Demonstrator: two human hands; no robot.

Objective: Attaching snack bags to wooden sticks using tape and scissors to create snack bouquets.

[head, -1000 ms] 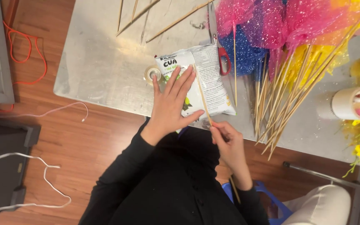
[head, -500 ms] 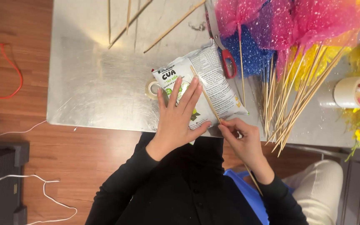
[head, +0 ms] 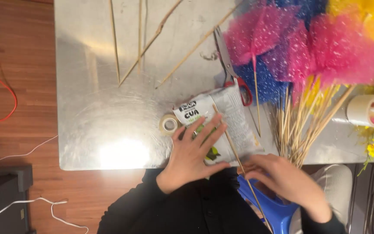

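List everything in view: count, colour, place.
snack bag: 1, silver-white, table's near edge, under the left hand
long stick: 1, tan, across the bag, running down to the right hand
tape roll: 1, clear, left of the bag
scissors: 1, red handles, behind the bag
loose sticks: several, tan, far side of the table
pom-pom flowers: a bunch, pink, blue and yellow, on sticks, right side
table: 1, shiny metal
cables: red and white, on the wood floor, left
left hand: flat on the bag
right hand: blurred, at the stick
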